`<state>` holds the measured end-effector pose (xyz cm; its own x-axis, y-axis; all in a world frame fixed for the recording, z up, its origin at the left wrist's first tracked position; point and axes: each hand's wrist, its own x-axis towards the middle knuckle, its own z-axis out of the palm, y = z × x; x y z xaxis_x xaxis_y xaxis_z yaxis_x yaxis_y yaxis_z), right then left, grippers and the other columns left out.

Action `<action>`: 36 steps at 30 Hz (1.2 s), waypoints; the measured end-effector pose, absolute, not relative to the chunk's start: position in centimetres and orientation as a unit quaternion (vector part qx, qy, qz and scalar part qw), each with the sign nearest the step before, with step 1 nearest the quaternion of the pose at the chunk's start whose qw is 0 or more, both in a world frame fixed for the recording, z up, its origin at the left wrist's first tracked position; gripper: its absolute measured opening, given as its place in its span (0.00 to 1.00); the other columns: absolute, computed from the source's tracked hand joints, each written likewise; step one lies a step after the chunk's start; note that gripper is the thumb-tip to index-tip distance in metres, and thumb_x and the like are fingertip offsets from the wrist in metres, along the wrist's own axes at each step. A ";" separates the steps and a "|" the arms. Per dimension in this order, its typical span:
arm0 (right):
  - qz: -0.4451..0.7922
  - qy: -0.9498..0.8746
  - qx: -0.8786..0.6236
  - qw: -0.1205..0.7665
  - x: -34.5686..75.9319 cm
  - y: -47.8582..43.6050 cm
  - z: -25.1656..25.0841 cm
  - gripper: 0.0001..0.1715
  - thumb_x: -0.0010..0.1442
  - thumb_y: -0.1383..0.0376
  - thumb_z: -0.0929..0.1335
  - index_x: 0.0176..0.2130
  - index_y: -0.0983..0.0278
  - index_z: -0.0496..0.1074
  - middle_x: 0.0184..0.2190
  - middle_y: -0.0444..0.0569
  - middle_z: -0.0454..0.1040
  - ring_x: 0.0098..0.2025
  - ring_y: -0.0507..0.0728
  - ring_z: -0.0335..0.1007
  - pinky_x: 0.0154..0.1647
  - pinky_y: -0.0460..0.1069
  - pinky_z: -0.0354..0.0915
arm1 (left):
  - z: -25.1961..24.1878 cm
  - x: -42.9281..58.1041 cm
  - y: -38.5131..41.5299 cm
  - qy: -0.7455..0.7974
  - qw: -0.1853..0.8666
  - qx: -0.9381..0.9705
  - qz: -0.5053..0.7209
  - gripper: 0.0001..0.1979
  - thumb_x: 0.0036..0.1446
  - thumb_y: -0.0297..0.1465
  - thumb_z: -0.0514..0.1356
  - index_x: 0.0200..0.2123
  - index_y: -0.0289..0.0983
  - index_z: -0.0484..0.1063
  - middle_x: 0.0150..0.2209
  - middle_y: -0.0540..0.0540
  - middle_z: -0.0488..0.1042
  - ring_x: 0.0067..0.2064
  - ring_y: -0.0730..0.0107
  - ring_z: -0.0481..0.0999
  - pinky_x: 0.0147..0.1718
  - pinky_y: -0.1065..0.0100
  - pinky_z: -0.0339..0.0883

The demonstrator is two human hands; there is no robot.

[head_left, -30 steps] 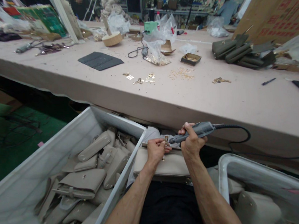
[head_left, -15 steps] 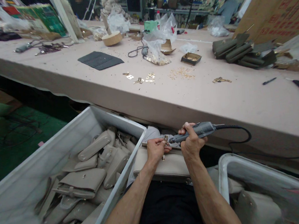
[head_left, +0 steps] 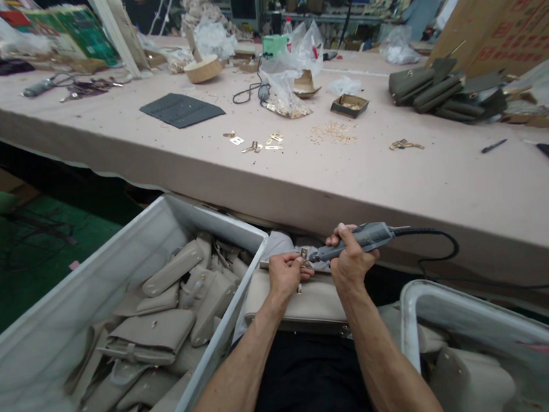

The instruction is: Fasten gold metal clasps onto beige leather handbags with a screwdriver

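Observation:
A beige handbag lies across my lap between the two bins. My right hand is wrapped round a grey corded electric screwdriver, its tip pointing left. That tip meets a small gold metal fitting at the bag's upper edge. My left hand pinches the fitting from the left, fingertips close to the screwdriver's bit. Whether a screw sits under the bit is too small to make out. Below the fingers, a second gold piece shows on the bag's front.
A white bin full of beige bags stands on my left, another bin with bags on my right. Gold plates, scattered small gold parts, a small box and dark rolled pieces lie on the table.
The view has shifted very slightly. Both hands, the electric screwdriver and the bag keep nearly the same positions.

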<state>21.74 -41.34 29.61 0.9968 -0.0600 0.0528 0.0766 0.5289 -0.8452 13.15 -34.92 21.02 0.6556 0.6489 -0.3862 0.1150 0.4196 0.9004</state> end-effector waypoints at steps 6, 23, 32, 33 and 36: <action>-0.039 -0.012 -0.482 0.875 21.6 -41.3 29.8 0.15 0.50 0.65 0.78 0.27 0.64 0.69 0.21 0.40 0.68 0.20 0.50 0.62 0.22 0.47 0.68 | 21.0 13.2 -34.8 0.379 0.756 0.502 0.181 0.05 0.60 0.21 0.61 0.38 0.26 0.77 0.31 0.35 0.83 0.25 0.63 0.83 0.22 0.70 0.79; -0.041 -0.081 -0.493 0.865 20.2 -41.3 29.5 0.13 0.56 0.63 0.76 0.32 0.64 0.69 0.22 0.40 0.68 0.21 0.50 0.63 0.25 0.48 0.67 | 21.8 13.0 -34.8 0.386 0.771 0.468 0.194 0.04 0.57 0.22 0.62 0.33 0.26 0.77 0.27 0.38 0.82 0.24 0.62 0.83 0.19 0.72 0.76; -0.051 -0.153 -0.544 0.824 19.8 -41.1 29.0 0.12 0.60 0.62 0.75 0.31 0.64 0.71 0.20 0.40 0.67 0.20 0.51 0.64 0.25 0.49 0.67 | 22.6 12.9 -34.8 0.392 0.780 0.450 0.187 0.03 0.55 0.22 0.63 0.32 0.27 0.78 0.25 0.40 0.81 0.23 0.63 0.82 0.20 0.72 0.76; -0.055 -0.154 -0.542 0.824 19.9 -41.1 29.0 0.11 0.60 0.63 0.75 0.31 0.64 0.71 0.20 0.40 0.67 0.20 0.51 0.64 0.24 0.49 0.67 | 22.6 12.9 -34.8 0.393 0.781 0.448 0.187 0.03 0.54 0.22 0.63 0.32 0.27 0.78 0.25 0.39 0.81 0.23 0.63 0.82 0.20 0.72 0.76; -0.060 -0.164 -0.542 0.822 19.9 -40.9 29.0 0.11 0.60 0.64 0.75 0.31 0.64 0.71 0.20 0.40 0.68 0.19 0.52 0.65 0.23 0.49 0.66 | 22.5 12.9 -34.7 0.391 0.782 0.448 0.187 0.03 0.53 0.22 0.64 0.31 0.27 0.78 0.25 0.39 0.82 0.24 0.62 0.83 0.20 0.72 0.75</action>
